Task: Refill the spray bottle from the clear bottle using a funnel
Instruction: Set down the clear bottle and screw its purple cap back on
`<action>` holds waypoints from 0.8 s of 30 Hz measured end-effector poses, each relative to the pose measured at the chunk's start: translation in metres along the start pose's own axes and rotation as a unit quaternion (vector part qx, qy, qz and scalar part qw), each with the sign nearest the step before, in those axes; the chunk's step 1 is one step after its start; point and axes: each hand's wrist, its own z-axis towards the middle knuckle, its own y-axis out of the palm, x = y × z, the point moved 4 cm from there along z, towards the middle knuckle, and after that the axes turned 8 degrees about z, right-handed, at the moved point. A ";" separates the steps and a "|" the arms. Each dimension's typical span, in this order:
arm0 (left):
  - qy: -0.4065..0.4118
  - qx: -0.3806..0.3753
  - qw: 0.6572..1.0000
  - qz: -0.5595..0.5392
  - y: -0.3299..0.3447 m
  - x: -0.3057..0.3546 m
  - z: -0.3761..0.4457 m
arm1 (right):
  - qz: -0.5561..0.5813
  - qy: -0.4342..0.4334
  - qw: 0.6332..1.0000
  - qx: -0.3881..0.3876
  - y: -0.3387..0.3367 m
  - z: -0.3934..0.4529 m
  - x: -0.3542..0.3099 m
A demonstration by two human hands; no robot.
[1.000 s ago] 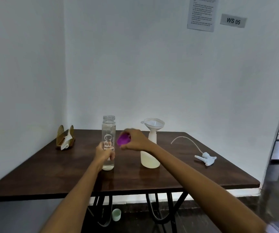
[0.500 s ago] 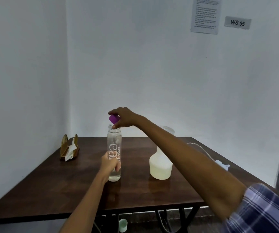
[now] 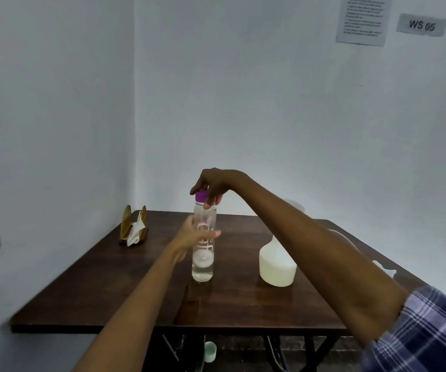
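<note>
1. Head view: the right hand (image 3: 213,183) pinches the purple cap (image 3: 201,196) on top of the clear bottle (image 3: 203,251), upright on the table (image 3: 109,291).
2. Left hand (image 3: 192,236), fingers relaxed, touches the bottle's side.
3. Spray bottle (image 3: 276,267) stands just to the right.

Pale walls (image 3: 243,89) meeting in a corner, printed sheet (image 3: 362,18) and sign (image 3: 421,24) (reading "WS 05") at upper right, dark wooden table (image 3: 136,296) on black legs (image 3: 321,350), dim floor beneath
</note>
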 end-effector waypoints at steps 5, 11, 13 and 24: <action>0.067 0.099 0.992 0.045 -0.006 0.041 0.007 | -0.015 0.012 1.000 0.016 -0.001 0.001 0.000; 0.092 0.142 0.985 0.030 0.001 0.042 0.001 | -0.104 0.081 0.986 0.100 -0.004 -0.002 0.006; 0.090 0.145 0.985 0.034 0.000 0.040 0.000 | -0.132 0.101 0.978 0.124 -0.010 -0.007 0.007; 0.057 0.149 0.987 0.002 -0.002 0.030 0.004 | -0.033 0.026 0.979 0.198 -0.030 -0.013 0.021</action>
